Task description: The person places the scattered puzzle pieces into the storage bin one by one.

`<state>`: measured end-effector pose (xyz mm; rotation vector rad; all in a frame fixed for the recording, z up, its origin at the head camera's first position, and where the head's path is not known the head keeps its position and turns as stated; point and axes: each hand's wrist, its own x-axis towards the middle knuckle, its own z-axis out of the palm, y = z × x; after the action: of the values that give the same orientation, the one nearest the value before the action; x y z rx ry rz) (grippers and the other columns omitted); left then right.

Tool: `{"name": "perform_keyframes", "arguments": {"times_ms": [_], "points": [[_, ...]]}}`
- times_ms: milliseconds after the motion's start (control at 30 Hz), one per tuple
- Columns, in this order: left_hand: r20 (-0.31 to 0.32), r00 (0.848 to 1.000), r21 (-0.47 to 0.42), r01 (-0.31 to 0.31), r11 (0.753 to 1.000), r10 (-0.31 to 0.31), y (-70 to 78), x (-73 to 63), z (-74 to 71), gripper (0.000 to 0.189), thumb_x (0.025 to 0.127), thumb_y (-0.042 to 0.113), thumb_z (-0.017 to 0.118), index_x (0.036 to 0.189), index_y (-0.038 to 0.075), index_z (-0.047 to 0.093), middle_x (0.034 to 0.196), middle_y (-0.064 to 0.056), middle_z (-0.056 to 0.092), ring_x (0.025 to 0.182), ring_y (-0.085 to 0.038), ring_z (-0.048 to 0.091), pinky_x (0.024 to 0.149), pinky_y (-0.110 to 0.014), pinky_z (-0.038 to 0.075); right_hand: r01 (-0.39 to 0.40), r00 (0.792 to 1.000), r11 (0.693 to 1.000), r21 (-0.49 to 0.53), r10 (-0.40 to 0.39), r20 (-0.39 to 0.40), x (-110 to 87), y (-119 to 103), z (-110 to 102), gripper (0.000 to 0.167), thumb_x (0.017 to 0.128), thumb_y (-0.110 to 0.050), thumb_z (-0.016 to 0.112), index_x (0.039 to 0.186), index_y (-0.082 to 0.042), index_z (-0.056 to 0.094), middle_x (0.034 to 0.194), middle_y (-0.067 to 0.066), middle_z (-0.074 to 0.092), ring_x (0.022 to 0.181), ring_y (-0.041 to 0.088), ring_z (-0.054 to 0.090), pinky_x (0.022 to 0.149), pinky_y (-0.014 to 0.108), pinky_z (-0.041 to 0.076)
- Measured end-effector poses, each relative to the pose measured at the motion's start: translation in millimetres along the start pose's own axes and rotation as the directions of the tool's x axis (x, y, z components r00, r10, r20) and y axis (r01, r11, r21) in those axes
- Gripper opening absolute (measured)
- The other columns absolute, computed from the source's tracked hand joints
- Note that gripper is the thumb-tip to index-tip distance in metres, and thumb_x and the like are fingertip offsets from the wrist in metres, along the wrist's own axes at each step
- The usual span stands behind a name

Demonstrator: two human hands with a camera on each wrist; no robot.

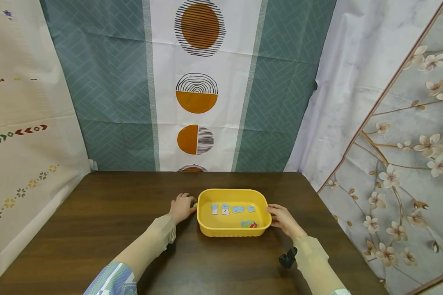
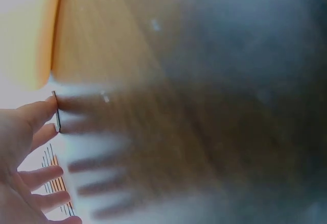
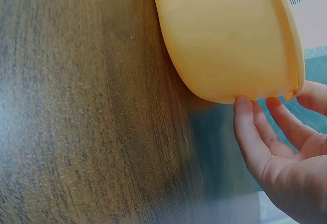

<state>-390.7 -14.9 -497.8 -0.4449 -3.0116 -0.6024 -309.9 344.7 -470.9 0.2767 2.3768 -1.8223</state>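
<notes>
A yellow tray point(image 1: 229, 233) stands on the table, holding small light-blue paper-like pieces point(image 1: 238, 209) in a row and a colourful piece with green and red point(image 1: 249, 224) near its front wall. Left of it, my left hand point(image 1: 182, 208) pinches a small flat piece point(image 2: 57, 113) between thumb and finger, seen edge-on in the left wrist view; a bit of green shows in the head view. The other left fingers are spread. At the tray's right end, my right hand point(image 1: 283, 220) touches the outer wall with its fingertips point(image 3: 242, 101), one finger up at the rim.
The dark wooden table point(image 1: 107, 213) extends around the tray on all sides. Behind it hangs a green and white curtain point(image 1: 280, 82); a flowered curtain point(image 1: 387, 176) borders the right side and a cream one point(image 1: 26, 123) the left. Dark straps sit at both wrists.
</notes>
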Motion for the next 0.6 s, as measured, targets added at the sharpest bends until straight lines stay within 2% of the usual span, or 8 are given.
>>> {"name": "perform_keyframes", "arguments": {"times_ms": [200,367,600], "points": [[0.010,1.000,0.017,-0.009,1.000,0.008,-4.6,-0.3,-4.1,0.031,0.091,0.032,0.069,0.114,0.011,0.072,0.140,-0.021,0.052,0.133,-0.044,0.043,0.098,-0.067,0.039,0.006,1.000,1.000,0.008,-0.006,0.012,-1.1,0,0,0.051,0.102,-0.021,0.048,0.142,0.009,0.040,0.131,0.028,0.053,0.093,0.020,0.066,0.084,0.039,0.057],[0.019,1.000,0.032,-0.002,0.999,0.002,-8.6,1.1,-16.0,0.031,0.090,0.033,0.070,0.110,0.010,0.074,0.142,-0.023,0.050,0.135,-0.047,0.039,0.100,-0.069,0.037,0.004,1.000,1.000,0.000,-0.004,0.013,-1.7,0,0,0.051,0.103,-0.022,0.048,0.142,0.009,0.039,0.132,0.029,0.052,0.093,0.021,0.066,0.084,0.039,0.057],[-0.031,0.999,0.079,0.032,0.996,-0.030,-11.7,6.4,-38.8,0.027,0.088,0.033,0.072,0.083,0.007,0.076,0.140,-0.026,0.051,0.135,-0.053,0.035,0.099,-0.071,0.035,0.019,1.000,1.000,-0.008,-0.019,0.017,-1.7,0,-1,0.051,0.103,-0.022,0.048,0.142,0.010,0.039,0.135,0.032,0.049,0.094,0.022,0.066,0.087,0.042,0.056]]}}
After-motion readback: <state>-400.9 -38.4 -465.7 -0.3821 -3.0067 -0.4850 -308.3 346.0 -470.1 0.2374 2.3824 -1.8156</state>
